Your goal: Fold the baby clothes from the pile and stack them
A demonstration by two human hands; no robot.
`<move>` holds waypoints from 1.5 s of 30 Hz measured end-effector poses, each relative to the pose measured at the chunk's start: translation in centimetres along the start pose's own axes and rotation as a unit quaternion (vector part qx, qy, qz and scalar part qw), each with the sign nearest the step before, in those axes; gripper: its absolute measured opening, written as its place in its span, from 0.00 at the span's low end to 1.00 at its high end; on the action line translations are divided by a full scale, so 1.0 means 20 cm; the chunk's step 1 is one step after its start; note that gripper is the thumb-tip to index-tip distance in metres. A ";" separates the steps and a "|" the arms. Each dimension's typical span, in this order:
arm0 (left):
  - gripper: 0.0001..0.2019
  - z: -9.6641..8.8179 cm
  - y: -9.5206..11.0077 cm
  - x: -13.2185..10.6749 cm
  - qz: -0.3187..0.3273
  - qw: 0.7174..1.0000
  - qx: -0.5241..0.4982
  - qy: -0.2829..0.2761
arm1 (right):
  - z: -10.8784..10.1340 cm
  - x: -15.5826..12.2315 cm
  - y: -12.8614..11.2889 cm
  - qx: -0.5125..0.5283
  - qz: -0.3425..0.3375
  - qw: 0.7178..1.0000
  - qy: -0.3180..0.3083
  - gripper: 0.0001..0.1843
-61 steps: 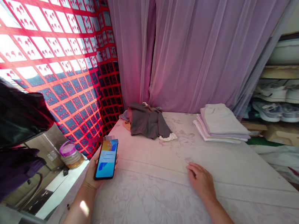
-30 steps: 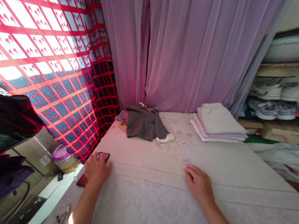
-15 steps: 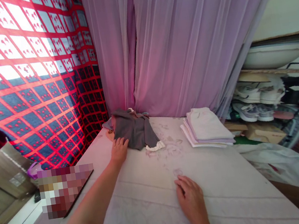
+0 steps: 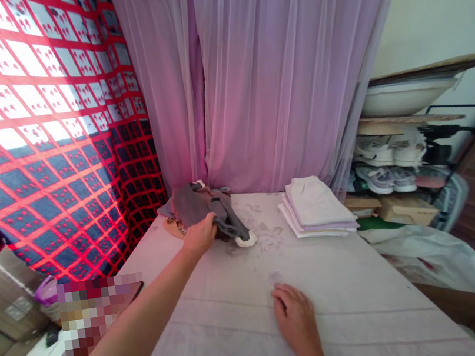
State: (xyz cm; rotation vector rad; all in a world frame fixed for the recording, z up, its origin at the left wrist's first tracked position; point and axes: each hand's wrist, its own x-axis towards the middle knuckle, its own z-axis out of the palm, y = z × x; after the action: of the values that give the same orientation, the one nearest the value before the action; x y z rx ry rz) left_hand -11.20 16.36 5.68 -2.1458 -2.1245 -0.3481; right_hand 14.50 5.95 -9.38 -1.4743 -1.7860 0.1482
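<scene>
My left hand [image 4: 201, 235] reaches to the far left of the table-like, floral-covered surface [image 4: 225, 334]. Its fingers are closed on the near edge of a dark grey garment [image 4: 192, 204], which bunches up there. A gathered white trim [image 4: 247, 239] shows at the garment's right end. Other crumpled cloth, partly hidden, lies under and behind it. Nearer to me, my right hand [image 4: 296, 318] rests palm down on the cover, holding nothing, with loosely bent fingers.
A folded stack of white and lavender cloth [image 4: 320, 207] sits at the back right. Purple curtains [image 4: 258, 79] hang behind. Shoes [image 4: 392, 178] stand on a rack to the right, above a clear plastic bag [image 4: 436, 255]. A blurred flat item [image 4: 102, 317] lies at the left edge.
My left hand has gone from lying on the grey garment's edge to gripping it, and the near edge is lifted and bunched. The right hand stays resting. The view has shifted slightly.
</scene>
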 end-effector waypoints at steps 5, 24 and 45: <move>0.17 -0.08 0.26 -0.31 0.052 0.997 0.012 -0.049 | 0.00 0.01 0.03 0.162 0.103 0.981 0.028 0.22; 0.20 0.12 0.84 -0.92 0.155 0.863 -0.395 -0.275 | -0.42 -0.13 0.19 0.439 0.263 0.858 -0.048 0.28; 0.13 0.33 0.34 -0.15 -0.111 0.938 -0.326 -0.037 | -0.48 -0.21 0.20 0.333 0.314 0.888 -0.050 0.33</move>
State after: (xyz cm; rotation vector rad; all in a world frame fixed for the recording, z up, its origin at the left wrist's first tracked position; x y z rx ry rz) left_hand -3.78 14.88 -0.88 -2.2247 -2.5646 -1.1562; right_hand 23.76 -0.14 -7.12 -1.4621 -1.0758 1.0699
